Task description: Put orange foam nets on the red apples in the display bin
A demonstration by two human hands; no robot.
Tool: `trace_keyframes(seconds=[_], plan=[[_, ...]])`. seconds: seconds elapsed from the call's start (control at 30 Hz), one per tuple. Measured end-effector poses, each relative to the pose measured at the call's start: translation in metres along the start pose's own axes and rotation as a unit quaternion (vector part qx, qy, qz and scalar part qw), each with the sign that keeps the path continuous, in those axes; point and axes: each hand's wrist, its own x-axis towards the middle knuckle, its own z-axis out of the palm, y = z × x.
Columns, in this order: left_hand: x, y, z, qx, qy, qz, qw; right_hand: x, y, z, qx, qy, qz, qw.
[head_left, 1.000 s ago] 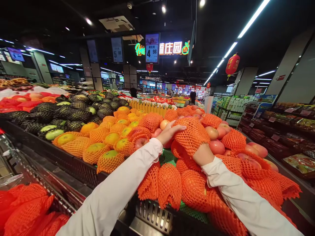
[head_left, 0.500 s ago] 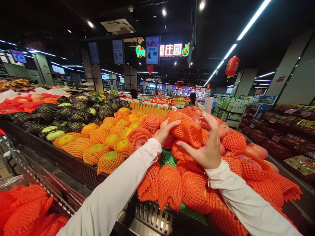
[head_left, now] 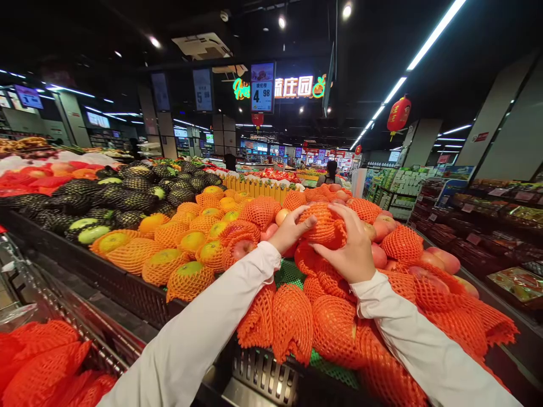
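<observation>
Both my hands hold one fruit wrapped in an orange foam net (head_left: 324, 227) above a heap of netted and bare red apples (head_left: 375, 255). My left hand (head_left: 291, 230) cups its left side. My right hand (head_left: 355, 249) grips it from the right and from above. The fruit inside the net is hidden. Both arms wear white sleeves. More orange-netted fruit (head_left: 292, 319) lies piled in the black crate (head_left: 271, 373) just below my arms.
Yellow-green fruit in orange nets (head_left: 190, 243) fills the bin to the left, with black-netted fruit (head_left: 123, 195) beyond. Loose orange nets (head_left: 42, 362) lie at the lower left by a cart. A person (head_left: 331, 171) stands far back. Shelves (head_left: 496, 220) line the aisle on the right.
My right hand came out of the orange net it was inside, opened briefly, then closed on the netted fruit from the right. My left hand stayed on the fruit's left side.
</observation>
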Motion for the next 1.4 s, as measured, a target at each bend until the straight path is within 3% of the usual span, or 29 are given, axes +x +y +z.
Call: trace_keyframes(seconds=[0.1,0.2,0.3,0.5,0.7,0.83,0.9,1.03,1.2,1.27,1.4], plan=[[-0.001,0.002,0.0,-0.01,-0.01,-0.021,1.0,-0.001,0.006,0.006,0.06,0.046,0.094,0.993],[-0.002,0.004,-0.001,0.015,-0.025,-0.025,0.999,-0.002,0.012,0.012,0.167,0.104,0.222,0.955],[-0.004,0.007,-0.004,0.038,-0.057,-0.005,0.998,-0.001,0.014,0.016,0.26,0.122,0.264,0.921],[-0.003,0.011,-0.011,0.013,-0.109,-0.032,0.993,-0.002,0.008,0.015,0.228,0.1,0.196,0.948],[-0.001,0.009,-0.008,-0.046,-0.058,0.007,0.997,-0.004,0.002,0.011,0.172,0.064,0.093,0.979],[-0.008,0.005,0.0,-0.138,-0.147,-0.101,0.974,-0.001,0.003,0.004,0.076,0.056,-0.02,0.995],[-0.009,0.004,0.001,-0.13,-0.15,-0.12,0.973,0.0,0.005,0.001,-0.016,0.069,-0.052,0.996],[-0.004,0.0,-0.002,-0.067,-0.053,-0.054,0.995,-0.001,0.005,0.001,-0.109,0.075,-0.016,0.991],[-0.001,-0.004,-0.005,0.1,0.082,0.026,0.991,0.0,0.004,-0.001,-0.029,0.083,0.007,0.996],[-0.002,-0.004,-0.004,0.147,0.075,0.046,0.985,0.001,0.007,-0.002,0.009,0.083,0.042,0.996],[-0.004,-0.003,-0.003,0.156,-0.012,0.101,0.982,0.002,0.014,0.001,-0.002,0.067,0.083,0.994]])
